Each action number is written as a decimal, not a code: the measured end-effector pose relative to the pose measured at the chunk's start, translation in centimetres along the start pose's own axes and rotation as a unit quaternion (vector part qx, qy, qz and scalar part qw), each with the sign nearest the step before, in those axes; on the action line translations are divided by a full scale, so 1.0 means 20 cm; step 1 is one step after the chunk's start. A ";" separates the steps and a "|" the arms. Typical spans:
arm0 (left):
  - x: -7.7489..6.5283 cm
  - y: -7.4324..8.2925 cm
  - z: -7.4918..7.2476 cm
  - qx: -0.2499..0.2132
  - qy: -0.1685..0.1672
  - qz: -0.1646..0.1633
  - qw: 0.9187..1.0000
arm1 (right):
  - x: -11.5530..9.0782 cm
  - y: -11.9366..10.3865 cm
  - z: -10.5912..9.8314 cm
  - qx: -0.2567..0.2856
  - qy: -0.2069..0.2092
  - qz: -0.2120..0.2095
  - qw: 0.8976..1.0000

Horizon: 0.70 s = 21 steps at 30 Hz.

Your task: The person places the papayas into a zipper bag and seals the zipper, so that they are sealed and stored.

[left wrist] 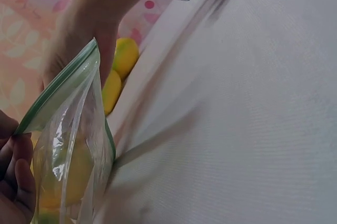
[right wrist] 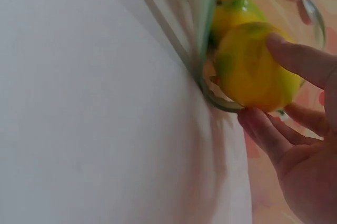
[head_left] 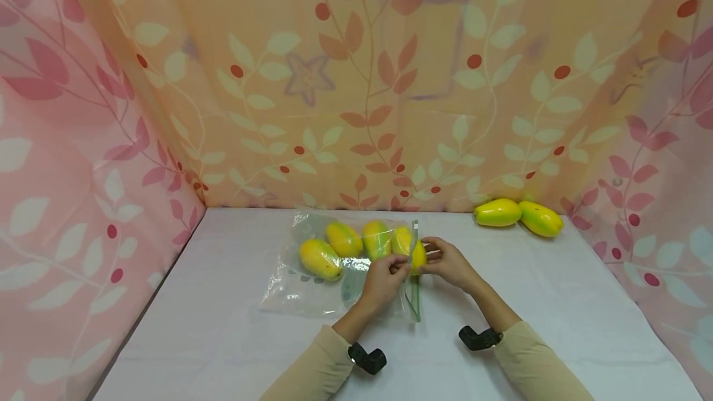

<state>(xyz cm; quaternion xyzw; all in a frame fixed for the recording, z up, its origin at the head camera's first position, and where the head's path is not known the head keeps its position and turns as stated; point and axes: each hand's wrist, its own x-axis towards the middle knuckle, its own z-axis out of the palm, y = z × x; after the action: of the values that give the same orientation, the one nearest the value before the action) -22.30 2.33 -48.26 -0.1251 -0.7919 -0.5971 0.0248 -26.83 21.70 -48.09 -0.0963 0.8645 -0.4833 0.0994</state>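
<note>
A clear zip bag (head_left: 303,299) with a green zip edge (left wrist: 58,87) lies on the white table, its mouth toward the right. Three yellow-green mangoes (head_left: 320,258) are inside it. My left hand (head_left: 381,283) pinches the upper edge of the mouth and lifts it from the lower edge. At that opening my right hand (head_left: 452,265) holds another mango (right wrist: 258,71) between thumb and fingers. This mango is partly inside the bag, its outer end still in the fingers.
Two more mangoes (head_left: 497,213) lie side by side at the back right of the white table (head_left: 195,327), close to the patterned curtain (head_left: 356,159). Similar curtains hang on both sides. A black wrist device (head_left: 367,359) sits on each forearm.
</note>
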 end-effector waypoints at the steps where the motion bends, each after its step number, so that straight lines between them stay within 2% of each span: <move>1: 0.00 0.00 0.00 0.000 -0.001 0.003 1.000 | 0.00 0.00 0.01 0.011 0.007 0.000 1.000; 6: 0.00 0.00 0.00 0.001 -0.003 0.010 1.000 | 0.02 0.00 0.05 0.056 0.007 -0.005 0.998; 10: 0.00 -0.01 0.00 0.004 0.001 0.007 1.000 | 0.04 0.01 0.06 0.069 0.004 -0.004 0.998; 17: 0.00 -0.01 0.00 0.013 -0.001 0.006 1.000 | 0.07 0.03 0.10 0.045 0.064 -0.009 0.997; 21: 0.01 -0.02 0.00 0.016 -0.005 0.015 1.000 | 0.06 0.00 0.13 0.051 0.065 -0.016 0.996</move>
<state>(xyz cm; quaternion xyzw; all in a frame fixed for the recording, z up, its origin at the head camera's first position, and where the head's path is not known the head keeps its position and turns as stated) -22.51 2.18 -48.55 -0.1399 -0.7995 -0.5833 0.0317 -27.40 19.29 -49.52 -0.0736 0.8418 -0.5333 0.0395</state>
